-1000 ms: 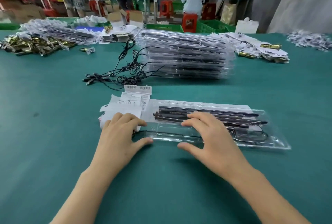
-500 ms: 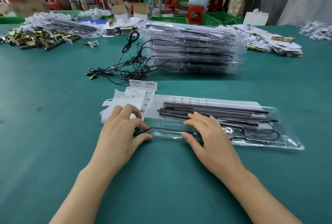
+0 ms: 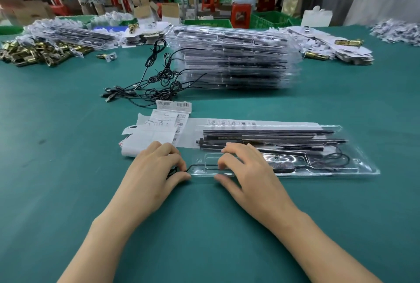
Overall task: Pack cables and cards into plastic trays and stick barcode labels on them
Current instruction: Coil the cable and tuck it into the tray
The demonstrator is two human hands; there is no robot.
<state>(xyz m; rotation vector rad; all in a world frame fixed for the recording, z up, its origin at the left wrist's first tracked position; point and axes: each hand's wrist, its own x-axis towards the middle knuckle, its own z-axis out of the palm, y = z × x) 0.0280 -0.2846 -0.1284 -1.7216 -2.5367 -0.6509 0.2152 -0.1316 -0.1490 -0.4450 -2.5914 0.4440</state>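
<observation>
At the clear tray's (image 3: 354, 170) left end, the left hand (image 3: 154, 176) pinches the cable (image 3: 200, 166), which runs rightward along the tray's near channel under the right hand's (image 3: 247, 173) pressing, unclenched fingers.

Green table (image 3: 68, 169) bearing tray (image 3: 354, 169), cables (image 3: 156, 82)

Counter (image 3: 341, 226) bare nr side & far left. Ahead: tray (image 3: 341, 169), papers (image 3: 150, 139) beside it; cable tangle (image 3: 156, 80), tray stack (image 3: 234, 60) block beyond.

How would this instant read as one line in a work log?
left hand: pinching black cable end | right hand: pressing on clear tray | barcode labels: unused
</observation>
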